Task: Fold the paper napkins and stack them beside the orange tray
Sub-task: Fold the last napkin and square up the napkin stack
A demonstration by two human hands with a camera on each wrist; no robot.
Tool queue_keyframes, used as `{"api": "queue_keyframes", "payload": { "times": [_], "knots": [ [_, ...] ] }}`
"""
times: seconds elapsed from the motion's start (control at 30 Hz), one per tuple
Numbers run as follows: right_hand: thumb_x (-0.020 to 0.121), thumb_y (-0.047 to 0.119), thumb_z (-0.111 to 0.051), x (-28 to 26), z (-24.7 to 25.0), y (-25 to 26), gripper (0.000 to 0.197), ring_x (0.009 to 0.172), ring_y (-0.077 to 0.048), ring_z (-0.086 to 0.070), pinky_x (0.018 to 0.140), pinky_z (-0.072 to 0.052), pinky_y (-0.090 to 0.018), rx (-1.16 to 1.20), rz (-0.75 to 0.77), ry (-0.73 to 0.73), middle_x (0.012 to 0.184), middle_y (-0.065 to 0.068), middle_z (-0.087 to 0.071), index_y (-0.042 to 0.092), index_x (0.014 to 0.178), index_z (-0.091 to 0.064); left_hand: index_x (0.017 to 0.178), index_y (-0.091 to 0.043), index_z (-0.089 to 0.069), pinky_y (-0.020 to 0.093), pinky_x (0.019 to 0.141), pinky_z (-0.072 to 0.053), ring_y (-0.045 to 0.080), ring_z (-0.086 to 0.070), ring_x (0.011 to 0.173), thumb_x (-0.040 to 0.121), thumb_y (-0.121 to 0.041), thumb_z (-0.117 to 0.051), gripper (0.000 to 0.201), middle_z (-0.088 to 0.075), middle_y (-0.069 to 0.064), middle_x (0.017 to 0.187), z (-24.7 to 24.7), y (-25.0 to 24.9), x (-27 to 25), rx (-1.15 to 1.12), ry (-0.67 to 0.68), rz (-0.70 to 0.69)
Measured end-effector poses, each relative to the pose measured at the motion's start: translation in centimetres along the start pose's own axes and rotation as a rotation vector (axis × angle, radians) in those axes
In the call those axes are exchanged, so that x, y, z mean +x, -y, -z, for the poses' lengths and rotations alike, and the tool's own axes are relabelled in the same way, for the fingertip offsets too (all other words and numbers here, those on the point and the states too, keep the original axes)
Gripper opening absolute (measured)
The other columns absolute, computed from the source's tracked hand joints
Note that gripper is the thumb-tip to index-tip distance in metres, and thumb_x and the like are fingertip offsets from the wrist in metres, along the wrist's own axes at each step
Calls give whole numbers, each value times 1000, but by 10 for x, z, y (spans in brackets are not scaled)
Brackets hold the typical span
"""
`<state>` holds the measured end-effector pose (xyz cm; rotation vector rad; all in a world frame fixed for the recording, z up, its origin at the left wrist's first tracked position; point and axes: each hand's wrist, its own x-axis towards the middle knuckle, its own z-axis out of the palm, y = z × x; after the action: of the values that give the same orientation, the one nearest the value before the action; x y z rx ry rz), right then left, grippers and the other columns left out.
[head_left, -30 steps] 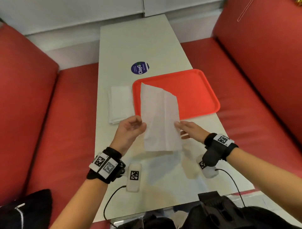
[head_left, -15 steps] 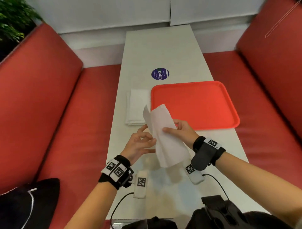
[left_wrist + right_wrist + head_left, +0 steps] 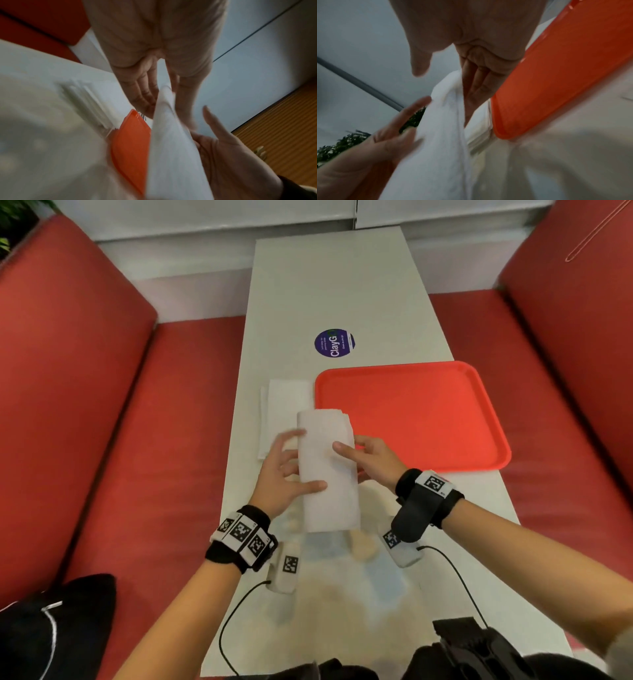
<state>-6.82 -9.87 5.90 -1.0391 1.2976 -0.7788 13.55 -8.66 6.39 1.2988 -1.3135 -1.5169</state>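
A white paper napkin (image 3: pixel 329 474), folded into a long narrow strip, hangs just above the white table (image 3: pixel 342 285) between both hands. My left hand (image 3: pixel 282 481) holds its left edge, thumb across the front and fingers spread behind. My right hand (image 3: pixel 371 460) pinches its right edge, thumb on the front. The wrist views show the napkin (image 3: pixel 171 155) (image 3: pixel 440 135) between each thumb and its fingers. The orange tray (image 3: pixel 411 419) lies empty just right of the napkin. A stack of folded napkins (image 3: pixel 281 412) lies against the tray's left side.
A round purple sticker (image 3: pixel 334 343) sits on the table beyond the tray. Red bench seats (image 3: pixel 120 440) (image 3: pixel 565 405) flank the narrow table. A black bag (image 3: pixel 51 628) lies at the lower left and a black device (image 3: pixel 479 652) at the near edge.
The napkin was an open sheet held wide between my hands. It has been folded over into a narrow strip, and my hands have come close together on it.
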Motion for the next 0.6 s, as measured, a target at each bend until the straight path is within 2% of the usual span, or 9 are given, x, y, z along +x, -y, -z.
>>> {"api": "queue_keyframes", "payload": {
  "times": [0.07, 0.13, 0.2, 0.27, 0.33, 0.43, 0.5, 0.53, 0.6],
  "knots": [
    [92, 43, -60, 19, -5, 7, 41, 97, -24, -70, 80, -58, -39, -16, -38, 27, 111, -5, -71, 16, 123, -59, 139, -34, -36, 35, 76, -59, 22, -70, 98, 83, -6, -75, 74, -66, 7, 112, 6, 0, 15, -81, -42, 63],
    [93, 40, -60, 38, -11, 10, 39, 101, -22, -68, 78, -54, -33, 36, -109, 71, 115, -1, -69, 18, 125, -57, 138, -29, -44, 41, 77, -59, 24, -68, 103, 95, -16, -62, 48, -66, 7, 112, 10, 4, 29, -107, -102, 113],
    [93, 28, -62, 56, -16, 10, 37, 100, -20, -68, 76, -55, -31, 91, -155, 113, 116, -2, -69, 17, 128, -57, 133, -21, -54, 42, 79, -59, 25, -66, 102, 96, -9, -58, 39, -65, 8, 113, 15, 9, 42, -78, -152, 112],
    [91, 13, -64, 74, -21, 12, 40, 98, -19, -68, 73, -56, -27, 90, -131, 113, 118, -5, -67, 11, 130, -54, 127, -13, -61, 32, 75, -59, 22, -68, 93, 90, 0, -64, 40, -67, 6, 112, 23, 11, 57, -45, -199, 96],
    [86, 3, -67, 91, -25, 17, 52, 101, -21, -67, 77, -56, -25, 6, -52, 57, 121, -9, -65, 7, 134, -48, 119, -9, -66, 22, 67, -56, 19, -69, 83, 84, 3, -70, 38, -69, 7, 112, 35, 9, 75, 5, -207, 64],
    [78, -3, -71, 116, -29, 25, 82, 88, -8, -67, 68, -54, -15, -84, 89, -74, 111, -2, -65, 21, 145, -31, 120, -12, -66, 15, 65, -51, 2, -62, 64, 76, -3, -80, 47, -66, 3, 120, 55, 2, 106, 161, -201, -16],
    [72, -2, -72, 132, -32, 26, 93, 90, -16, -69, 72, -58, -25, -123, 225, -119, 124, 1, -60, 40, 142, -28, 124, -17, -64, 14, 68, -51, -1, -57, 60, 72, -7, -84, 57, -61, -4, 126, 68, -2, 128, 287, -161, -54],
    [70, -1, -70, 141, -34, 24, 90, 89, -22, -68, 73, -58, -31, -192, 280, -128, 127, 2, -59, 45, 138, -33, 128, -19, -62, 16, 69, -52, 1, -56, 61, 70, -9, -85, 62, -57, -7, 130, 74, -2, 138, 344, -131, -53],
    [71, 1, -69, 160, -39, 19, 71, 81, -24, -62, 74, -53, -36, -362, 297, -147, 114, 2, -64, 37, 131, -53, 134, -21, -57, 15, 69, -52, 6, -54, 63, 69, -11, -87, 72, -51, -7, 138, 83, 2, 158, 474, -73, -40]
  ]
}}
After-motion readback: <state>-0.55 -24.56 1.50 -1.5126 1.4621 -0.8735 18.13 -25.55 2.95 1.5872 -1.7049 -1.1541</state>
